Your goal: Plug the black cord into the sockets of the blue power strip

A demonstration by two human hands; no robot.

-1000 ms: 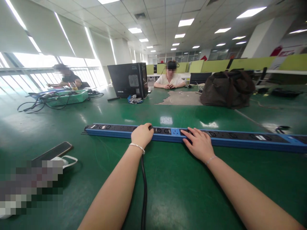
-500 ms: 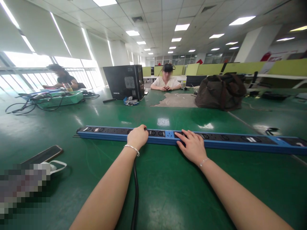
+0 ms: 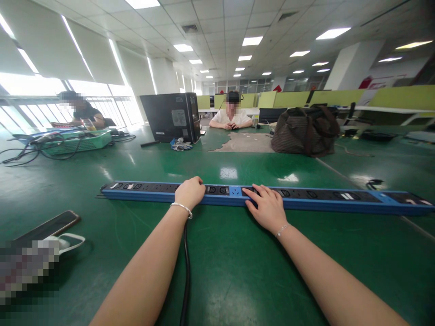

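A long power strip (image 3: pixel 217 199) with a blue housing and black socket faces lies across the green table. My left hand (image 3: pixel 190 194) is closed over its sockets, left of the single blue socket; whatever its fingers hold is hidden. From under my left wrist a black cable (image 3: pixel 186 267) runs toward the near edge of view, its upper end out of sight. Just right of the blue socket, my right hand (image 3: pixel 268 208) rests with fingers spread on the strip's top and the thumb at its front side.
Left, a phone (image 3: pixel 50 226) lies near a blurred-out object with a white loop. Farther back are a green basket (image 3: pixel 81 141) with cables, a black computer case (image 3: pixel 170 117), gloves (image 3: pixel 181 144) and a brown bag (image 3: pixel 306 131). One person sits opposite, another at far left.
The whole view has shifted slightly, so everything appears a little farther left. Both hands keep their places on the power strip.
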